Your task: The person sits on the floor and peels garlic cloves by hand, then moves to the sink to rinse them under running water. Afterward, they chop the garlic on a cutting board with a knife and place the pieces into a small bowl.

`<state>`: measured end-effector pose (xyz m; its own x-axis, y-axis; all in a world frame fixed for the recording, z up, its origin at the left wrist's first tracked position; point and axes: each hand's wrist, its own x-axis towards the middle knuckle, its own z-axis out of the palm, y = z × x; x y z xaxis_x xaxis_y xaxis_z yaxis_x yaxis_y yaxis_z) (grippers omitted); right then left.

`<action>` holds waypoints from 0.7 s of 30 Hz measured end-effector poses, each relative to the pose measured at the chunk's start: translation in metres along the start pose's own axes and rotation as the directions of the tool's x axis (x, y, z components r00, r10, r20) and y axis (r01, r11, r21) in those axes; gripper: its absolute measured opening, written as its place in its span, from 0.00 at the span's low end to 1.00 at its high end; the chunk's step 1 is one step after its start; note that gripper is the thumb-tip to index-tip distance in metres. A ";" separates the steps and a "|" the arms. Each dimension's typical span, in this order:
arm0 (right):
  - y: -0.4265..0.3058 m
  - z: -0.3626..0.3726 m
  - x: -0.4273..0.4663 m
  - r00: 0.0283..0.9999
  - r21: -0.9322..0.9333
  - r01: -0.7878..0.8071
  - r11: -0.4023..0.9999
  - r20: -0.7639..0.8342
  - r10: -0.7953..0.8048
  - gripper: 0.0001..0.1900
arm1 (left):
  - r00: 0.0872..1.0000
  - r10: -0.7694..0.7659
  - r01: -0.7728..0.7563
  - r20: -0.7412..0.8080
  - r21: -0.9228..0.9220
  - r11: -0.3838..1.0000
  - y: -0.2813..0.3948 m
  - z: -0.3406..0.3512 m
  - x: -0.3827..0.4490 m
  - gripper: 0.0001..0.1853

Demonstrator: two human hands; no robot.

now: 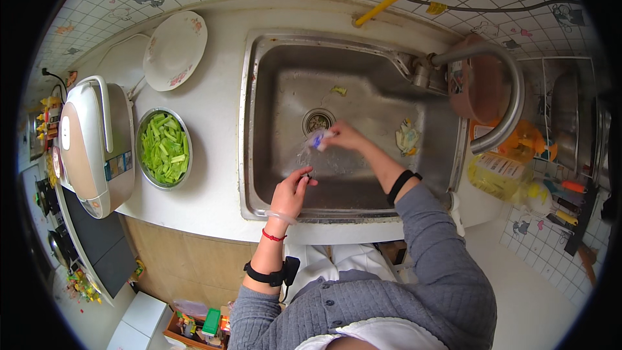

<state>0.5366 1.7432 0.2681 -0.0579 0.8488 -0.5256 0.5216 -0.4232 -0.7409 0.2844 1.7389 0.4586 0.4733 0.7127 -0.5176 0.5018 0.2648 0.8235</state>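
Note:
Over the stainless-steel sink (461,165), my right hand (342,136) grips a small translucent object with blue marking (319,141); motion blur hides its exact kind. Water splashes around and below it, just in front of the drain strainer (318,121). My left hand (292,188) hovers above the near part of the basin, its fingers curled toward the thumb. A tiny dark spot shows at those fingertips, and I cannot tell whether it is a held thing. On the basin floor lie a crumpled pale wrapper or scrap (407,137) and a yellow-green leaf scrap (339,90).
Left of the sink stand a metal bowl of cut green vegetables (164,149), a floral plate (175,51) and a rice cooker (97,146). The curved faucet (515,87) arches at right, beside a brownish plastic basin (476,82), an orange bottle (522,141) and a yellow liquid bottle (495,175).

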 end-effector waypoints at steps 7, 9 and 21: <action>0.006 -0.070 0.033 0.852 -0.033 -0.353 0.935 -0.425 0.307 0.26 | 0.999 -0.035 0.034 0.022 0.014 0.999 -0.008 0.004 0.003 0.16; 0.003 -0.067 0.039 0.789 -0.264 -0.371 0.890 -0.595 0.153 0.29 | 0.999 -0.036 0.036 0.008 0.009 0.999 -0.010 0.004 0.002 0.16; 0.005 -0.063 0.039 0.971 -0.538 -0.107 0.836 -0.238 -0.029 0.21 | 0.998 -0.062 0.062 0.006 0.006 0.998 -0.009 0.005 0.001 0.15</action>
<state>0.5908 1.7944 0.2699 0.1317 0.9116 -0.3894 0.9000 -0.2746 -0.3385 0.2843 1.7337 0.4493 0.4458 0.6906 -0.5695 0.5348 0.3048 0.7881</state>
